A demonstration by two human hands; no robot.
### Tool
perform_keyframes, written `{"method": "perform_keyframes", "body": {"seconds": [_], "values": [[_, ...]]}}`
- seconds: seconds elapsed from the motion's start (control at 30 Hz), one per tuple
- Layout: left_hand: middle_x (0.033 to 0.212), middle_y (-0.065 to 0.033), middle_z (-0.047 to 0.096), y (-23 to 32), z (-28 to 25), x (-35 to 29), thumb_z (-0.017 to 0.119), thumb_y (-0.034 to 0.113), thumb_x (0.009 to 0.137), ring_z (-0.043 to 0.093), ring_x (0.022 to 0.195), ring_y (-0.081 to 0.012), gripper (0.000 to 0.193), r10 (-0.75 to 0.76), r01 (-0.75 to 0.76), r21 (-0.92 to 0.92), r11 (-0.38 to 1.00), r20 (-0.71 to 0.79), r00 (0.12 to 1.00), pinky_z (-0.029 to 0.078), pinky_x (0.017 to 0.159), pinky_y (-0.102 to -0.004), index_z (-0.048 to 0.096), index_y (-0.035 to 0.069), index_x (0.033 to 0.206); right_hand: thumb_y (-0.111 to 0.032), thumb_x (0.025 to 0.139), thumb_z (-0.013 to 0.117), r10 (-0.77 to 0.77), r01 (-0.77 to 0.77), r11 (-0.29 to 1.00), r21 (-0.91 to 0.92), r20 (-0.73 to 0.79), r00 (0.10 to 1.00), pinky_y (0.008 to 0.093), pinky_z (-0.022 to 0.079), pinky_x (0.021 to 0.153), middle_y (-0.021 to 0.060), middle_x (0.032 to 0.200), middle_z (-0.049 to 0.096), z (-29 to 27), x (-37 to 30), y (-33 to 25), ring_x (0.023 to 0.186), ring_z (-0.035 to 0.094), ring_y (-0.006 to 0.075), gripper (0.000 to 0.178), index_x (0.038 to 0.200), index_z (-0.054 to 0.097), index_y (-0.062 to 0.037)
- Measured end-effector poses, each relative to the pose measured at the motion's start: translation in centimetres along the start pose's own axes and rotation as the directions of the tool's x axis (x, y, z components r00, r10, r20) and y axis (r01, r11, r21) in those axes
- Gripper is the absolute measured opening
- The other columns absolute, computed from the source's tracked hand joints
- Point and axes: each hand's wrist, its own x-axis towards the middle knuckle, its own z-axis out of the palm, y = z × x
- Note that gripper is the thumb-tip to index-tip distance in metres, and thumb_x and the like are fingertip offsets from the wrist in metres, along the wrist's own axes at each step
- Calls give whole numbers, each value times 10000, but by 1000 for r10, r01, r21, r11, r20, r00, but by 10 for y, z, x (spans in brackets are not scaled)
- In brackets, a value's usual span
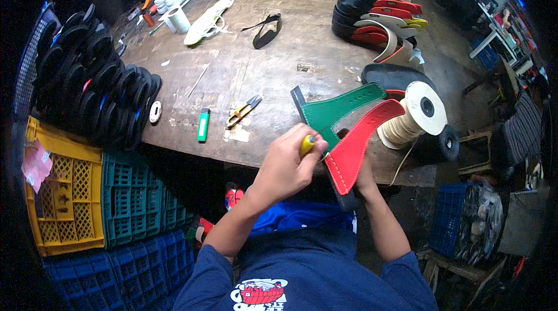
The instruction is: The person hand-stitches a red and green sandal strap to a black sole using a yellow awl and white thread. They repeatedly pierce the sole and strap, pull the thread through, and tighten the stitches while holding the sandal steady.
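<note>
My left hand is closed round a tool with a yellow handle; its working end is hidden. It is beside a sandal with a green strap, a red strap and a dark sole edge. Pale stitching runs along both straps. Under the red strap, my right hand grips the sandal from the right, most of its fingers hidden. A large spool of cream cord stands just right of the sandal. From it a strand hangs over the table's front edge.
On the wooden table lie thread snips, a green lighter and a black strap. Black soles are heaped at left, stacked sandals at far right. Crates stand at lower left.
</note>
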Motion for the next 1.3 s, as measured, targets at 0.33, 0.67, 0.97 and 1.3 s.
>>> {"method": "perform_keyframes", "body": {"seconds": [0.33,0.67,0.97,1.3], "values": [[837,-14,591,-7,17,-66,580,170,1049,561,625,-72,181,-478,527,-502,686,235,846,467,559,-235,491,52,1155,-145,1022,576,-50,60,967,249,-47,998,274,503,832,25,1038,614,3,-20,-9,915,603,104,346,1332,508,-8],[893,-6,543,-13,30,-67,605,110,1022,504,727,-67,170,-400,417,-533,737,154,904,440,633,-232,489,50,1130,-361,1042,550,-305,407,887,217,-388,870,380,438,994,90,1107,556,-25,-91,-69,1088,551,195,503,1387,437,-14],[870,10,512,-7,33,-59,625,144,1022,450,757,-60,166,-360,375,-428,822,119,925,396,666,-236,506,47,1084,-365,1048,520,-332,419,790,447,-263,906,437,436,1019,113,1111,545,-10,-103,-91,1111,536,241,503,1389,419,-9],[823,29,498,-19,39,-60,616,160,1031,436,709,-43,171,-378,441,-542,715,230,897,364,607,-217,492,54,1081,-768,973,274,-382,90,470,878,110,918,758,186,1143,185,1659,220,-10,-91,-103,1529,191,434,858,1609,224,-194]]}}
